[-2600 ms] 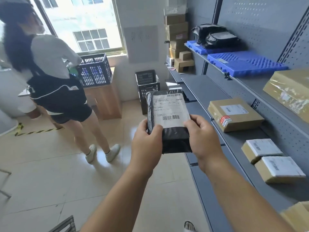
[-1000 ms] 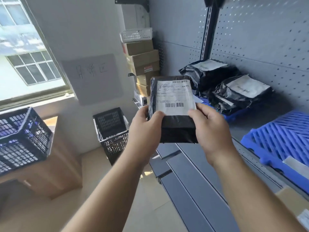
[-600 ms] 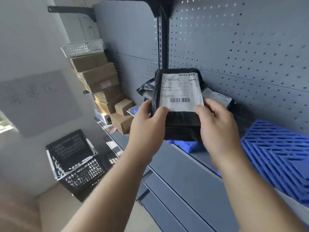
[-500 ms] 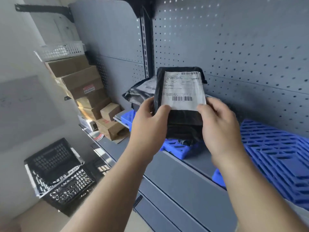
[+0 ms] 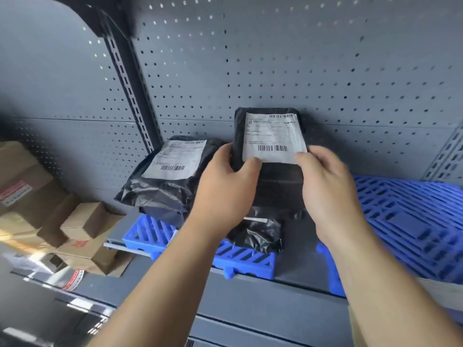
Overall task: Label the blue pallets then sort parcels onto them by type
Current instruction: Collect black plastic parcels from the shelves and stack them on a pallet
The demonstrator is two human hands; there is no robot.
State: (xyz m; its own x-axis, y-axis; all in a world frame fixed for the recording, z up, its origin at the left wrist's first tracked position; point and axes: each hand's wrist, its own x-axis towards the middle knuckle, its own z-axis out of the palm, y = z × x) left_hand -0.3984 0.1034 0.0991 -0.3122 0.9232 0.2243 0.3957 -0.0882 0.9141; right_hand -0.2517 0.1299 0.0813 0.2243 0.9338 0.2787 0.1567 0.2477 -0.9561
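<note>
Grey pegboard shelving (image 5: 313,58) carries 2 blue pallets (image 5: 245,259); left hand (image 5: 223,189) and right hand (image 5: 328,191) fingers clasp a black parcel (image 5: 275,181) above bagged parcels (image 5: 162,181).

A poly-bag parcel (image 5: 271,156) sits between the left hand (image 5: 223,194) and the right hand (image 5: 328,194), held above the left pallet (image 5: 240,259). Two more bagged parcels lie on that pallet: one (image 5: 165,181) to the far left, another (image 5: 258,234) under the held parcel. A second pallet (image 5: 411,226) lies to the right on the same shelf (image 5: 298,261). The pegboard (image 5: 300,71) stands behind. Cardboard boxes (image 5: 82,226) are stacked at the left.
</note>
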